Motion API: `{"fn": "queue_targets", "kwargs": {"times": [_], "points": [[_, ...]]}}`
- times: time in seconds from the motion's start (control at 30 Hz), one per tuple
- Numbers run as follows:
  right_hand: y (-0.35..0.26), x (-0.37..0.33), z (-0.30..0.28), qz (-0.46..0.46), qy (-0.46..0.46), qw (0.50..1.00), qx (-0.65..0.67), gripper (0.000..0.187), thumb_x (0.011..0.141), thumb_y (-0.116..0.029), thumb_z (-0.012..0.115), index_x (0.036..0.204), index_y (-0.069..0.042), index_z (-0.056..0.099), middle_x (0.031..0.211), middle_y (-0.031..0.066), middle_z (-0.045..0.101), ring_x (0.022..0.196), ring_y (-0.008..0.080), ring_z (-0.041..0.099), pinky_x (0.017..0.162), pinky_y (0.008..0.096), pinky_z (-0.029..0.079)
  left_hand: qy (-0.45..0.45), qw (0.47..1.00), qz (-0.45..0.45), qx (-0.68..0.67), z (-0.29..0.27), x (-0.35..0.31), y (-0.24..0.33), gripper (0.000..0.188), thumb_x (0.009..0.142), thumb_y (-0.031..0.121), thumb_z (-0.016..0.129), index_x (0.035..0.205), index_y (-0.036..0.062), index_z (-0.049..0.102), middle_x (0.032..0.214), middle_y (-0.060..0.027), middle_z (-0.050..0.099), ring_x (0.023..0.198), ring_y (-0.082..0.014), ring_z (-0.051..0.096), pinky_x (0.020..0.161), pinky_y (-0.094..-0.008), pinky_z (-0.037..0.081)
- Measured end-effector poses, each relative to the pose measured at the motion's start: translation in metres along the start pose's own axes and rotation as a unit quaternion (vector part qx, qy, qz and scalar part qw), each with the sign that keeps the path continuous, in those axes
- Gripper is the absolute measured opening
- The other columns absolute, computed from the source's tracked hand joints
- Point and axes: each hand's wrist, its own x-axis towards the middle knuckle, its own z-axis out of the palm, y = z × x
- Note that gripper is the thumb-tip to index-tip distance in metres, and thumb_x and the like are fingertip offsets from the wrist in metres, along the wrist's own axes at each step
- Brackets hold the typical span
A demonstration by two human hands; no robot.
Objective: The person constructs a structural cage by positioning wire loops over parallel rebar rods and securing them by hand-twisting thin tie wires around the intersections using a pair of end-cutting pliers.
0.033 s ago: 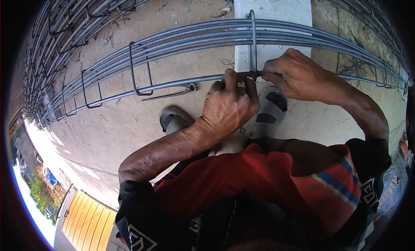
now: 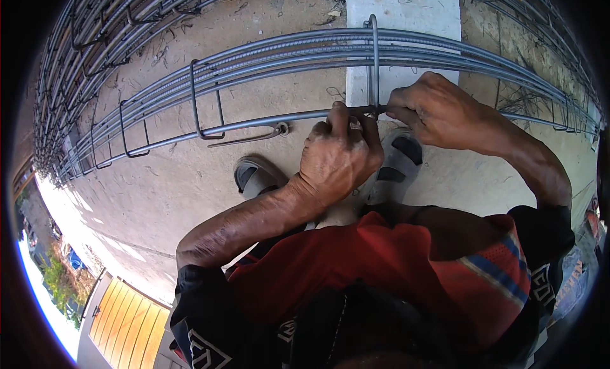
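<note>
A long cage of grey steel bars [image 2: 273, 118] stretches from left to right in front of me, with square stirrups around it. One upright stirrup [image 2: 375, 64] stands between and just beyond my hands. My left hand [image 2: 340, 150] is closed around the near bar, left of that stirrup's lower corner. A dark stretch runs from its fingers to the corner; what it is I cannot make out. Just right of the corner, my right hand [image 2: 438, 108] is closed in a pinch, the thing in its fingertips hidden. Pincers [image 2: 251, 138] lie on the floor left of my left hand.
More steel cages [image 2: 82, 58] are stacked at the far left. Beneath the cage lies a white board [image 2: 403, 16]. Thin wire scraps [image 2: 518, 101] litter the floor at right. My sandalled feet [image 2: 399, 159] are below my hands. A yellow slatted panel [image 2: 130, 315] is at lower left.
</note>
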Motion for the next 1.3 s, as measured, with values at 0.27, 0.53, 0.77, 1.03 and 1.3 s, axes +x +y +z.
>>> {"fn": "queue_targets", "kwargs": {"times": [0.27,0.53,0.77,1.03,1.3], "points": [[-0.032,0.025,-0.023,0.043,-0.115,0.977,-0.172,0.011,0.07,0.0,0.056,0.076,-0.002,0.065,0.076,0.0154,0.063,0.075,0.0305,0.062,0.066,0.0382,0.051,-0.076,0.959,-0.102,-0.252,-0.003,-0.002,0.014,0.012,0.069,0.003,0.056,0.077,-0.0062,0.059,0.054,-0.0103,0.056,0.058,-0.0218,0.061,0.044,-0.0333,0.047],[-0.025,0.028,-0.005,-0.245,0.065,0.955,-0.152,0.017,0.078,-0.014,0.061,0.074,0.002,0.064,0.06,0.0155,0.059,0.055,0.0266,0.061,0.048,0.0361,0.048,0.122,0.669,-0.305,-0.667,0.023,0.014,0.058,0.015,0.076,0.012,0.067,0.073,-0.0018,0.063,0.059,-0.0124,0.061,0.05,-0.0232,0.061,0.048,-0.0311,0.048],[-0.01,-0.01,0.015,-0.036,0.245,0.959,0.138,0.036,0.074,-0.031,0.074,0.088,0.001,0.065,0.068,0.0076,0.057,0.059,0.0144,0.055,0.052,0.0276,0.044,0.08,0.962,-0.06,-0.254,0.004,-0.015,-0.028,0.039,0.068,0.032,0.074,0.096,0.0053,0.064,0.086,-0.0127,0.064,0.082,-0.0276,0.062,0.067,-0.0371,0.048],[-0.02,-0.008,0.043,-0.004,0.254,0.967,-0.026,0.036,0.068,-0.024,0.073,0.097,-0.003,0.065,0.091,0.0082,0.062,0.089,0.0249,0.059,0.078,0.0369,0.048,0.061,0.984,-0.024,-0.165,0.049,0.0,-0.027,0.044,0.075,0.035,0.068,0.108,0.0064,0.057,0.077,-0.01,0.062,0.062,-0.0239,0.064,0.054,-0.0333,0.051],[-0.021,0.002,0.039,0.01,0.14,0.971,-0.192,0.028,0.079,-0.021,0.061,0.099,-0.001,0.059,0.091,0.0095,0.06,0.09,0.0247,0.057,0.077,0.036,0.047,0.056,0.992,0.018,-0.115,0.059,0.002,-0.032,0.036,0.081,0.034,0.06,0.102,0.0048,0.056,0.069,-0.007,0.059,0.057,-0.0211,0.063,0.045,-0.0312,0.05]]}}
